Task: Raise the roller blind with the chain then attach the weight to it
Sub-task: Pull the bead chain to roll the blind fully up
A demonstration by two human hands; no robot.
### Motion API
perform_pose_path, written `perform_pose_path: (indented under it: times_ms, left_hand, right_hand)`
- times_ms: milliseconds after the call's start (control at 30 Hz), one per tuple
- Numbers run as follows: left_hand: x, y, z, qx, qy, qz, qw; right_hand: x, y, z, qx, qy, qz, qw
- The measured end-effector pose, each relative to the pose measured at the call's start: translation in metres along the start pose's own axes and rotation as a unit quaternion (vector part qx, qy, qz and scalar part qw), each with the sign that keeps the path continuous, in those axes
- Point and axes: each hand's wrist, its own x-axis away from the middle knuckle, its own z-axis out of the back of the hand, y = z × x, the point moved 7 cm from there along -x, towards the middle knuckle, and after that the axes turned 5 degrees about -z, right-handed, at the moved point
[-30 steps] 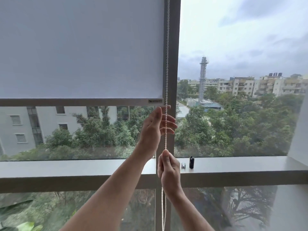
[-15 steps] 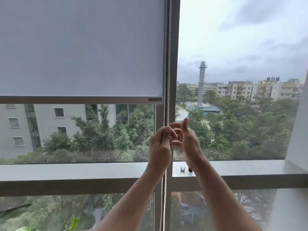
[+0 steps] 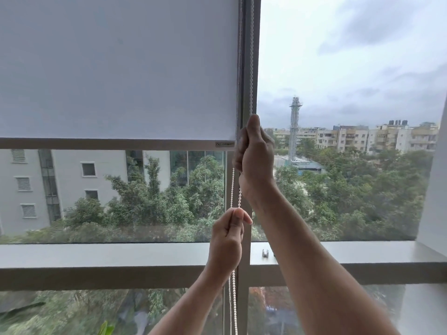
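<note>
Gripping the bead chain (image 3: 239, 199) high beside the window frame (image 3: 246, 68), the right hand (image 3: 254, 160) is fisted around it. Below, the left hand (image 3: 228, 240) pinches the chain between thumb and fingers. The roller blind (image 3: 116, 68) ends at its bottom bar (image 3: 108, 143), glass open beneath. A small clip (image 3: 265, 253) stands on the sill (image 3: 362, 252).
</note>
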Motion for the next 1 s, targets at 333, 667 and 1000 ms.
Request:
perform_pose_path:
  times_ms: [333, 667, 1000]
  left_hand:
    - [-0.034, 0.000, 0.029, -0.020, 0.026, 0.040, 0.999]
    - [-0.108, 0.098, -0.026, 0.100, -0.041, -0.022, 0.994]
    - [-0.094, 0.100, -0.030, 0.091, 0.064, -0.050, 0.993]
  right_hand:
    - [0.051, 0.026, 0.026, 0.117, 0.037, 0.088, 0.989]
    - [0.099, 0.097, 0.050, 0.142, 0.027, 0.002, 0.989]
    - [0.055, 0.089, 0.066, 0.082, -0.048, -0.165, 0.982]
